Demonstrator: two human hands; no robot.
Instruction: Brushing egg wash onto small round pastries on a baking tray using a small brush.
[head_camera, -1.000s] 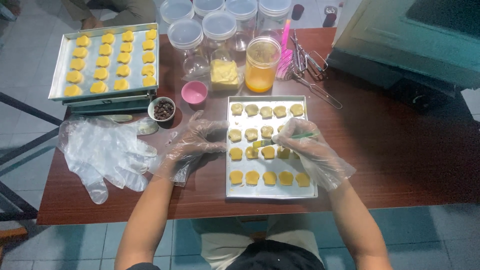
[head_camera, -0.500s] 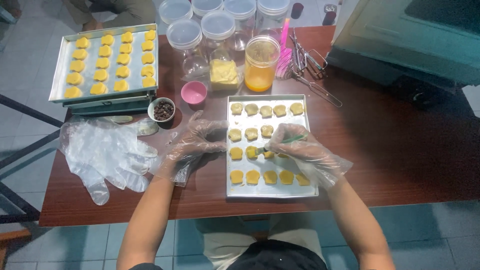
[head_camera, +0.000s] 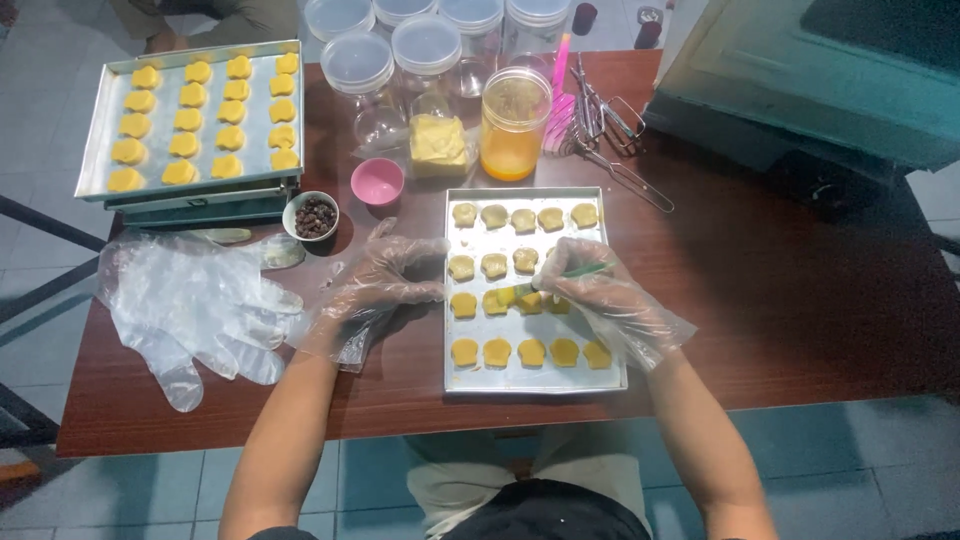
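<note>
Since half a second ago, our right hand (head_camera: 598, 292) has drawn the green brush (head_camera: 560, 276) leftward; its tip now rests on a yellow cookie (head_camera: 500, 298) in the tray (head_camera: 610, 375) at centre frame. The right grip is closed on the brush. Our left hand (head_camera: 385, 283), gloved, lies open on the bench (head_camera: 800, 300) beside the tray, unmoved. An orange-filled jar (head_camera: 514, 125) stands upper centre.

The scene was evenly lit from above; glare was seen on the tray (head_camera: 615, 300) beside the gloved hands (head_camera: 590, 290), edges slightly softened
</note>
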